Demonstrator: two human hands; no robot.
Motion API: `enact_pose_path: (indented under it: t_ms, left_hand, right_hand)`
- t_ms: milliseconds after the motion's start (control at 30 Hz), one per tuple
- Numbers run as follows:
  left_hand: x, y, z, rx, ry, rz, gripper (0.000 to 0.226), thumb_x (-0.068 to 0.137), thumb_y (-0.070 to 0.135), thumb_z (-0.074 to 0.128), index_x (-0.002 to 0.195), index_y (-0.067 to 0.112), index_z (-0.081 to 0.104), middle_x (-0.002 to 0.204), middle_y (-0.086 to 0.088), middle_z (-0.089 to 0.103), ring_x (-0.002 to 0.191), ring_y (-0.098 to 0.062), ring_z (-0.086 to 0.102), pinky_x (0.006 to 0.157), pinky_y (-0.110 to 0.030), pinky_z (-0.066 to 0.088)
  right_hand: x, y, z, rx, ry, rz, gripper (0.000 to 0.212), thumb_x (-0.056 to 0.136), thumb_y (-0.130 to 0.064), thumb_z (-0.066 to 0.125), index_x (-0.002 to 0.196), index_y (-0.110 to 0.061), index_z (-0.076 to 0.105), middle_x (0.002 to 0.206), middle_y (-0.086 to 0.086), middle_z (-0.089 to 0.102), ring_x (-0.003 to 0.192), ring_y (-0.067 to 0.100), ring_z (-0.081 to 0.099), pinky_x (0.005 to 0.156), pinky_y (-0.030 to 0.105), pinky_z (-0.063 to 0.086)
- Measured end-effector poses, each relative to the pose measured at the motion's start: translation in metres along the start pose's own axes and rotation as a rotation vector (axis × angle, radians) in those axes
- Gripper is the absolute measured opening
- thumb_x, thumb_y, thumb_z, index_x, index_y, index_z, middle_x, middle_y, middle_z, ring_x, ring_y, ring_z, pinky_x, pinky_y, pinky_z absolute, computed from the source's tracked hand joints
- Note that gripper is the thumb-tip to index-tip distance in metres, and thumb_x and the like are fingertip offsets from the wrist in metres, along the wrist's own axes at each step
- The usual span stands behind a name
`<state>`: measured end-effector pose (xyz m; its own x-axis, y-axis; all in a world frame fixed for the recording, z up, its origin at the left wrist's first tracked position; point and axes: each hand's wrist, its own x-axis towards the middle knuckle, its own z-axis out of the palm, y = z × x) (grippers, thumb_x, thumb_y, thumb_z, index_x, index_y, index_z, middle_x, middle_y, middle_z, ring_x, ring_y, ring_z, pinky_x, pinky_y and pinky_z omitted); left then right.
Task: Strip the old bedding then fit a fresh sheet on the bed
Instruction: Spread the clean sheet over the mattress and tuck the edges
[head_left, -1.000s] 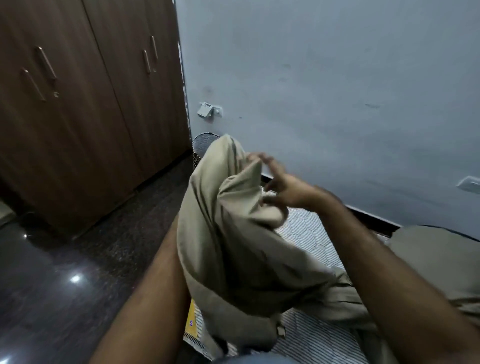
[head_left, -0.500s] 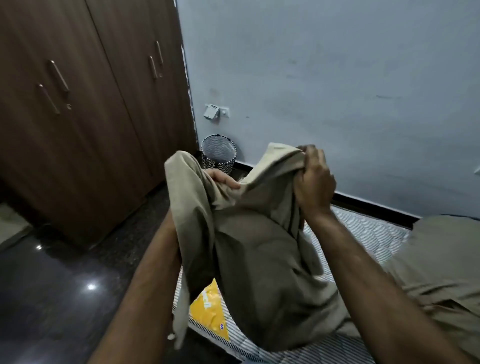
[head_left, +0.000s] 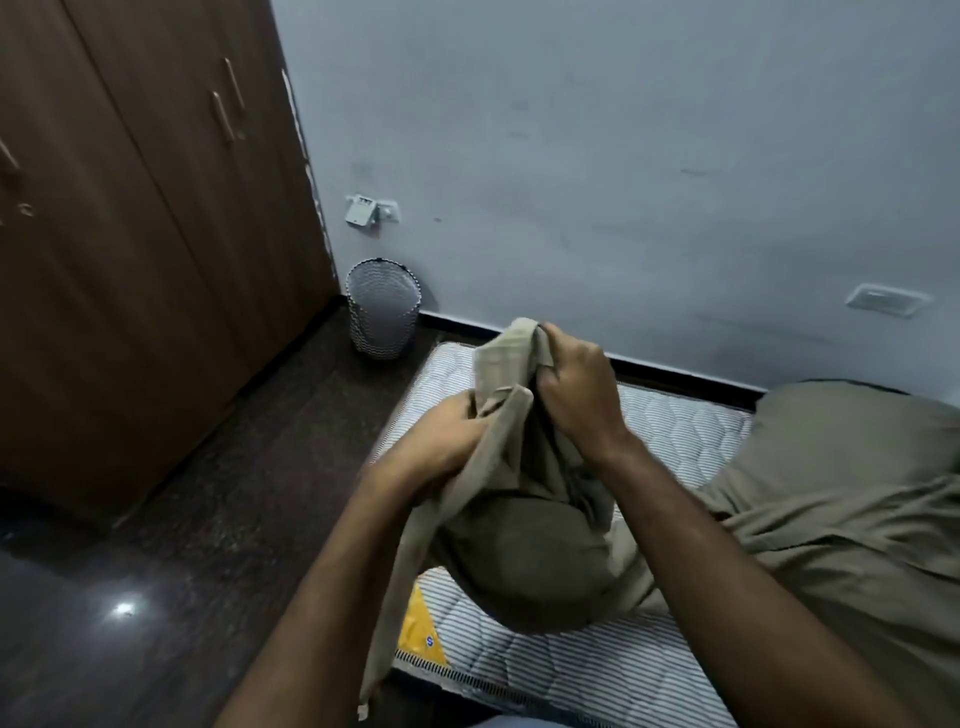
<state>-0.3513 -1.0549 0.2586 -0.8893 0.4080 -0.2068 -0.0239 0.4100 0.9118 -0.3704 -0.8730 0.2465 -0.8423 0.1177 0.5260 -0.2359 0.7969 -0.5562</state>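
Both hands bunch the khaki sheet (head_left: 524, 519) above the mattress (head_left: 670, 421): left hand (head_left: 447, 441) clamped on a fold at the bundle's near-left side, right hand (head_left: 576, 395) gripping the gathered top, hands close together with cloth between. Bundle stands roughly upright, gathered end up toward the wall (head_left: 623, 156), rounded bulk sagging onto the striped mattress, one loose strip hanging past the near edge; the rest of the sheet trails right, long axis along the bed, toward the pillow (head_left: 852, 436). Mesh bin (head_left: 383, 309) in the corner beside the wardrobe (head_left: 130, 234), well apart from the bundle.
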Motion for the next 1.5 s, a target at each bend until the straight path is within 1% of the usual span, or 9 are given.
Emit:
enact_pose_path:
  t_ms: [167, 267, 400, 500, 633, 1033, 1167, 1333, 1500]
  left_hand:
    - [-0.004, -0.026, 0.011, -0.514, 0.066, 0.046, 0.037, 0.075, 0.017, 0.079, 0.112, 0.011, 0.073, 0.107, -0.006, 0.077, 0.104, -0.021, 0.07, 0.089, -0.033, 0.056]
    - [-0.006, -0.024, 0.006, -0.567, 0.048, 0.149, 0.025, 0.094, 0.0, 0.064, 0.118, 0.0, 0.07, 0.113, -0.018, 0.074, 0.1, -0.024, 0.069, 0.087, -0.032, 0.053]
    - [-0.008, -0.007, 0.0, -0.515, -0.106, 0.223, 0.024, 0.09, -0.01, 0.055, 0.099, 0.0, 0.076, 0.091, -0.01, 0.074, 0.078, -0.013, 0.066, 0.071, -0.022, 0.051]
    - [-0.011, 0.008, -0.004, -0.552, -0.181, 0.192, 0.025, 0.083, -0.009, 0.053, 0.086, 0.001, 0.076, 0.079, -0.007, 0.073, 0.07, -0.01, 0.067, 0.066, -0.019, 0.053]
    - [-0.003, 0.014, -0.024, -0.56, -0.173, 0.123, 0.026, 0.081, -0.002, 0.055, 0.098, -0.021, 0.06, 0.094, -0.03, 0.058, 0.08, -0.029, 0.056, 0.071, -0.033, 0.044]
    - [0.037, 0.07, -0.022, -0.152, 0.176, 0.255, 0.033, 0.074, 0.001, 0.043, 0.057, 0.019, 0.065, 0.047, 0.007, 0.045, 0.041, -0.003, 0.035, 0.044, -0.015, 0.029]
    - [0.046, 0.083, -0.015, -0.07, 0.088, 0.248, 0.04, 0.082, -0.013, 0.042, 0.053, 0.013, 0.052, 0.047, 0.006, 0.044, 0.042, -0.003, 0.035, 0.044, -0.016, 0.031]
    - [0.055, 0.09, -0.022, -0.08, 0.028, 0.241, 0.021, 0.076, 0.002, 0.045, 0.056, 0.011, 0.047, 0.051, 0.009, 0.039, 0.044, -0.002, 0.029, 0.043, -0.017, 0.025]
    - [0.061, 0.095, -0.03, 0.119, 0.546, 0.304, 0.022, 0.078, 0.01, 0.05, 0.059, 0.016, 0.061, 0.048, 0.009, 0.054, 0.046, 0.0, 0.045, 0.046, -0.019, 0.036]
  right_hand:
    - [-0.004, -0.006, -0.018, 0.85, -0.727, -0.025, 0.034, 0.095, -0.005, 0.057, 0.13, -0.007, 0.059, 0.097, 0.013, 0.059, 0.084, 0.022, 0.055, 0.07, 0.03, 0.048]
    - [0.002, 0.031, -0.022, 1.182, -0.77, 0.289, 0.066, 0.089, -0.034, 0.072, 0.147, -0.016, 0.045, 0.092, 0.009, 0.049, 0.063, 0.014, 0.036, 0.046, 0.02, 0.026]
    - [0.008, 0.039, 0.014, 1.092, -0.679, 0.466, 0.077, 0.077, -0.065, 0.073, 0.141, -0.027, 0.051, 0.112, 0.003, 0.06, 0.074, 0.017, 0.048, 0.057, 0.027, 0.033]
    - [0.008, 0.022, 0.022, 1.048, -1.045, 0.309, 0.069, 0.08, -0.026, 0.082, 0.14, -0.017, 0.049, 0.129, 0.007, 0.065, 0.11, 0.02, 0.063, 0.093, 0.037, 0.053]
    - [0.022, 0.01, 0.021, 1.137, -1.255, 0.252, 0.032, 0.083, -0.005, 0.072, 0.111, -0.02, 0.073, 0.099, -0.003, 0.075, 0.09, 0.008, 0.07, 0.074, 0.02, 0.056]
    - [0.102, 0.023, 0.015, 1.084, -0.674, -0.001, 0.038, 0.091, -0.053, 0.063, 0.081, -0.017, 0.063, 0.078, -0.006, 0.057, 0.074, 0.011, 0.046, 0.07, 0.026, 0.039]
    - [0.107, 0.027, 0.012, 1.282, -0.897, 0.004, 0.037, 0.094, -0.03, 0.06, 0.121, -0.007, 0.053, 0.11, 0.007, 0.062, 0.101, 0.019, 0.059, 0.09, 0.027, 0.051]
    - [0.109, 0.032, 0.003, 1.407, -1.05, 0.07, 0.048, 0.084, -0.037, 0.077, 0.119, -0.01, 0.057, 0.108, 0.015, 0.06, 0.094, 0.019, 0.061, 0.084, 0.027, 0.053]
    - [0.119, 0.067, -0.005, 0.93, -1.153, 0.086, 0.05, 0.08, -0.022, 0.079, 0.12, 0.002, 0.061, 0.113, 0.018, 0.066, 0.1, 0.023, 0.063, 0.087, 0.033, 0.056]
